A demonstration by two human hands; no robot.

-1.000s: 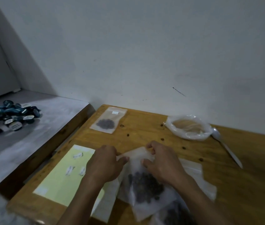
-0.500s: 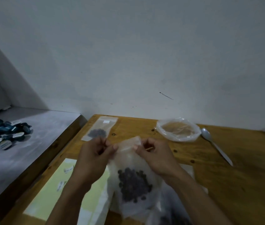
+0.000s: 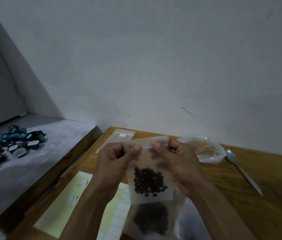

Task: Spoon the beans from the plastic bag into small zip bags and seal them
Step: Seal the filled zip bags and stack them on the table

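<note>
I hold a small clear zip bag upright above the wooden table; dark beans sit in its lower half. My left hand pinches the top strip at the left, and my right hand pinches it at the right. Under it lies another small bag with dark beans. A third filled zip bag lies flat at the table's far left corner, partly behind my hands. A rolled-down plastic bag sits at the back, a white spoon on the table to its right.
A pale yellow label sheet lies at the table's near left. Left of the table, a lower grey surface holds a heap of several dark blue capsules. A white wall rises right behind the table.
Both hands have lifted the zip bag off the table and raised it upright, still pinching its top strip. The view has tilted upward.
</note>
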